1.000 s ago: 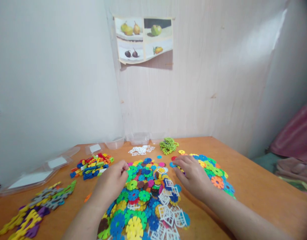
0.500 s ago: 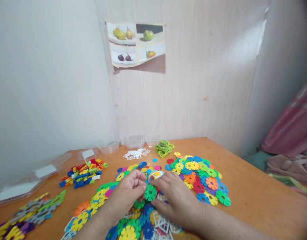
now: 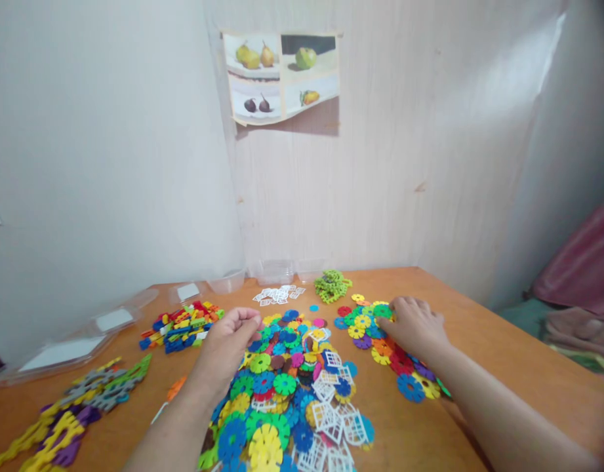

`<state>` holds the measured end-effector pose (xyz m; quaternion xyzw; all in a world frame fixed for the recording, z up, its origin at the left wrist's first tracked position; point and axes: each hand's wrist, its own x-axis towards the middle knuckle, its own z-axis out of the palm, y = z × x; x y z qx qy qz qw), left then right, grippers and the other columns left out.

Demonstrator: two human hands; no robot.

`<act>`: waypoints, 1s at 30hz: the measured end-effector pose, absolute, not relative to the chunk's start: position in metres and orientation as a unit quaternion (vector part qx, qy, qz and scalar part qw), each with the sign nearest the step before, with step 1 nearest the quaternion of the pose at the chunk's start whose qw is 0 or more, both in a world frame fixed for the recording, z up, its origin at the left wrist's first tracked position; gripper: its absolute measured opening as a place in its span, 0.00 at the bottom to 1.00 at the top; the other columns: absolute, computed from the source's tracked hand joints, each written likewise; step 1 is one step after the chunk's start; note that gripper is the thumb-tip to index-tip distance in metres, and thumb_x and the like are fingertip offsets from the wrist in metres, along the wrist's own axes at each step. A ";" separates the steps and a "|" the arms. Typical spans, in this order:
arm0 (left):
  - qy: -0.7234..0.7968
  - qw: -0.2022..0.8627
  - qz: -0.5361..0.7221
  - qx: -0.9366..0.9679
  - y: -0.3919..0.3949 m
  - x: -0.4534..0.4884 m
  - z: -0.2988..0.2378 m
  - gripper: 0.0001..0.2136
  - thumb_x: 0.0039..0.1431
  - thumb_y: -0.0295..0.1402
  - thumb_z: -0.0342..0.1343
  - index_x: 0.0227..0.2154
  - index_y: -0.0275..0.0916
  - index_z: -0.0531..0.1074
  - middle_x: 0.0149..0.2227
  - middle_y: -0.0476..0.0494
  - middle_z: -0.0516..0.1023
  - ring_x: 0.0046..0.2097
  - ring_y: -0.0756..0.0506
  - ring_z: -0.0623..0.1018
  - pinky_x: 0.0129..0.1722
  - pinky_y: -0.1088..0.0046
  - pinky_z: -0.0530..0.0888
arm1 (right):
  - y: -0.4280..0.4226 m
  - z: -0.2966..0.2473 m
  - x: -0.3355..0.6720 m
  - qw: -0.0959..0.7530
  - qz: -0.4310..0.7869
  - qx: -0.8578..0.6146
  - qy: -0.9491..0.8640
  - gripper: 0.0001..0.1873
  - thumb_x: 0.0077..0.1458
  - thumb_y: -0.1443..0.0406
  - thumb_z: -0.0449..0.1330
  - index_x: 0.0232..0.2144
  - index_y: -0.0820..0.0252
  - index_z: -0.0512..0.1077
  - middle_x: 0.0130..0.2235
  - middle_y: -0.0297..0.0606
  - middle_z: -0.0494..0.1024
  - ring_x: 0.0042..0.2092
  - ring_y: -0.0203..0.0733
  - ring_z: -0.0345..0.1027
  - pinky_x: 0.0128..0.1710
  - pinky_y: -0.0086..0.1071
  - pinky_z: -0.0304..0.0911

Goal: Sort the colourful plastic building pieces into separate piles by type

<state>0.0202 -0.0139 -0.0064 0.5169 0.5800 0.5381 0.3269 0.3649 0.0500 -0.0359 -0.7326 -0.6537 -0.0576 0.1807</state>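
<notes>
My left hand [image 3: 231, 344] is raised over the left edge of the middle pile of mixed plastic pieces, thumb and fingers closed in a pinch; whatever they hold, if anything, is hidden. My right hand [image 3: 416, 328] lies palm down over the right pile of notched flower discs [image 3: 380, 347], its thumb apart from its fingers; no held piece shows. Between my hands, the middle pile mixes notched discs [image 3: 265, 383] of many colours with white lattice window pieces [image 3: 327, 419].
Small coloured building blocks [image 3: 186, 326] and interlocking strips [image 3: 98, 393] lie to the left. White lattice pieces [image 3: 277, 295] and a green pile [image 3: 332, 286] sit at the back. Clear plastic containers [image 3: 275, 271] and lids [image 3: 60, 352] line the wall edge of the table [image 3: 503, 367].
My right hand has moved right, from the middle pile onto the disc pile. My left hand has drawn left and slightly up. The green disc between them no longer shows there. The view has shifted left.
</notes>
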 end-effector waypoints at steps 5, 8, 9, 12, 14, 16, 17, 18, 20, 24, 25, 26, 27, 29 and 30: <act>0.582 0.298 0.545 0.524 -0.007 0.013 -0.012 0.19 0.50 0.48 0.60 0.36 0.38 0.73 0.36 0.46 0.80 0.38 0.45 0.78 0.41 0.71 0.72 | 0.047 -0.036 0.360 0.239 -0.072 -0.701 -0.668 0.23 0.56 0.53 0.54 0.47 0.60 0.71 0.47 0.51 0.74 0.53 0.59 0.62 0.48 0.48 0.56; 0.599 0.275 0.532 0.532 -0.006 0.013 -0.014 0.16 0.51 0.46 0.59 0.35 0.38 0.73 0.34 0.47 0.79 0.36 0.45 0.77 0.37 0.72 0.70 | 0.039 -0.036 0.344 0.294 -0.039 -0.619 -0.728 0.17 0.58 0.58 0.52 0.45 0.60 0.71 0.45 0.46 0.75 0.50 0.50 0.66 0.47 0.37 0.58; 0.603 0.268 0.527 0.536 -0.005 0.013 -0.014 0.15 0.52 0.45 0.58 0.34 0.38 0.73 0.33 0.47 0.79 0.36 0.45 0.77 0.36 0.73 0.70 | 0.035 -0.036 0.338 0.301 -0.016 -0.595 -0.745 0.16 0.59 0.59 0.52 0.44 0.59 0.71 0.44 0.44 0.76 0.47 0.47 0.68 0.44 0.34 0.58; 0.606 0.247 0.510 0.558 -0.005 0.014 -0.015 0.13 0.53 0.43 0.56 0.33 0.38 0.73 0.31 0.47 0.77 0.34 0.45 0.76 0.34 0.73 0.69 | 0.021 -0.039 0.318 0.279 0.054 -0.551 -0.785 0.13 0.58 0.61 0.52 0.42 0.57 0.72 0.40 0.39 0.77 0.40 0.42 0.70 0.37 0.30 0.57; 0.610 0.227 0.503 0.568 -0.004 0.012 -0.017 0.13 0.53 0.43 0.55 0.32 0.38 0.73 0.30 0.47 0.77 0.33 0.46 0.75 0.33 0.73 0.68 | 0.012 -0.041 0.307 0.246 0.084 -0.534 -0.805 0.12 0.58 0.61 0.52 0.42 0.56 0.73 0.38 0.38 0.77 0.38 0.40 0.70 0.34 0.29 0.56; 0.617 0.207 0.499 0.572 -0.001 0.008 -0.019 0.13 0.53 0.44 0.55 0.32 0.38 0.73 0.30 0.47 0.77 0.34 0.45 0.75 0.33 0.73 0.68 | 0.005 -0.044 0.301 0.205 0.099 -0.516 -0.826 0.12 0.58 0.60 0.53 0.39 0.55 0.73 0.38 0.38 0.77 0.36 0.40 0.70 0.33 0.29 0.55; 0.621 0.199 0.497 0.573 0.000 0.005 -0.020 0.13 0.53 0.44 0.55 0.33 0.38 0.73 0.31 0.47 0.77 0.34 0.45 0.75 0.33 0.73 0.68 | 0.003 -0.046 0.298 0.187 0.099 -0.508 -0.835 0.12 0.59 0.58 0.53 0.37 0.55 0.74 0.38 0.38 0.77 0.36 0.40 0.69 0.33 0.29 0.54; 0.625 0.191 0.495 0.572 0.002 0.002 -0.021 0.13 0.54 0.44 0.55 0.33 0.38 0.73 0.31 0.47 0.77 0.34 0.45 0.75 0.33 0.73 0.68 | 0.001 -0.047 0.297 0.174 0.095 -0.502 -0.842 0.12 0.59 0.57 0.53 0.36 0.55 0.74 0.38 0.39 0.76 0.35 0.40 0.69 0.33 0.29 0.54; 0.642 0.172 0.491 0.563 0.006 -0.005 -0.023 0.13 0.54 0.43 0.55 0.33 0.38 0.73 0.31 0.47 0.77 0.33 0.45 0.75 0.32 0.73 0.68 | 0.001 -0.050 0.295 0.162 0.085 -0.494 -0.850 0.13 0.59 0.56 0.53 0.34 0.55 0.74 0.38 0.39 0.75 0.36 0.41 0.69 0.33 0.30 0.54; 0.673 0.143 0.474 0.550 0.012 -0.018 -0.027 0.13 0.54 0.44 0.54 0.32 0.38 0.73 0.30 0.48 0.77 0.34 0.45 0.76 0.32 0.73 0.68 | 0.002 -0.054 0.291 0.175 0.094 -0.486 -0.851 0.12 0.59 0.57 0.53 0.33 0.56 0.73 0.37 0.39 0.74 0.36 0.40 0.68 0.33 0.29 0.53; 0.677 0.143 0.466 0.551 0.014 -0.021 -0.029 0.13 0.54 0.44 0.53 0.32 0.38 0.72 0.30 0.47 0.77 0.34 0.45 0.76 0.32 0.72 0.68 | 0.002 -0.055 0.290 0.182 0.100 -0.484 -0.850 0.12 0.59 0.57 0.53 0.33 0.57 0.72 0.37 0.39 0.74 0.36 0.39 0.67 0.33 0.29 0.53; 0.682 0.145 0.455 0.554 0.015 -0.023 -0.031 0.13 0.54 0.43 0.53 0.31 0.38 0.72 0.30 0.47 0.77 0.34 0.45 0.76 0.32 0.72 0.68 | 0.003 -0.056 0.289 0.189 0.109 -0.483 -0.848 0.11 0.58 0.58 0.54 0.32 0.57 0.72 0.36 0.38 0.74 0.35 0.39 0.67 0.33 0.29 0.53; 0.686 0.145 0.444 0.558 0.018 -0.025 -0.034 0.12 0.54 0.42 0.53 0.31 0.38 0.72 0.30 0.47 0.77 0.34 0.45 0.76 0.32 0.72 0.68 | 0.003 -0.058 0.287 0.197 0.120 -0.484 -0.844 0.10 0.57 0.58 0.55 0.31 0.57 0.71 0.35 0.37 0.73 0.35 0.39 0.66 0.32 0.29 0.52; 0.694 0.139 0.417 0.570 0.023 -0.030 -0.041 0.11 0.54 0.41 0.53 0.30 0.39 0.73 0.29 0.47 0.78 0.33 0.45 0.77 0.32 0.73 0.67 | 0.005 -0.062 0.284 0.213 0.146 -0.489 -0.833 0.08 0.54 0.59 0.58 0.30 0.57 0.69 0.32 0.34 0.73 0.32 0.37 0.65 0.30 0.28 0.51; 0.697 0.134 0.403 0.577 0.025 -0.032 -0.045 0.10 0.54 0.40 0.52 0.30 0.39 0.72 0.29 0.47 0.78 0.33 0.45 0.77 0.32 0.73 0.67 | 0.006 -0.064 0.282 0.223 0.158 -0.490 -0.828 0.07 0.52 0.59 0.59 0.30 0.57 0.68 0.31 0.33 0.72 0.31 0.36 0.63 0.29 0.28 0.51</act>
